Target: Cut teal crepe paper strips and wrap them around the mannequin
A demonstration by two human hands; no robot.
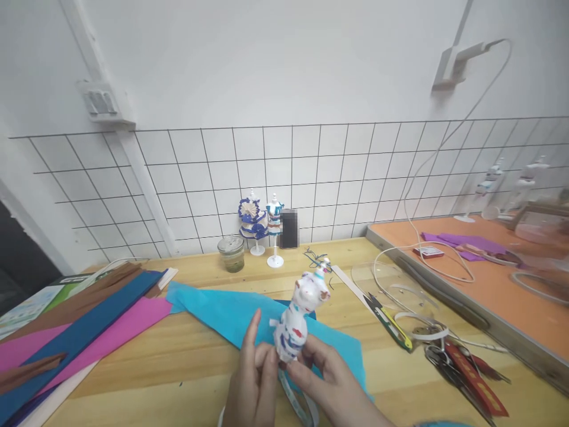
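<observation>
A small white dress form [293,332] with red and blue marks is tilted over the table in front of me, its neck pointing away to the right. My right hand [333,376] closes its thumb and fingers around the form's lower end. My left hand [255,379] presses thumb and fingers to the other side of that end, with the index finger raised. A pale patterned ribbon [291,397] hangs in a loop between the hands. Behind them lies a sheet of turquoise tissue paper [222,308].
Two decorated dress forms [274,231] stand by the wall grid, near a glass jar [231,254]. Folded coloured paper [111,320] lies left. Thread snips [391,326] and red-handled scissors [475,379] lie right. An orange table [444,237] adjoins, with a white cable crossing over.
</observation>
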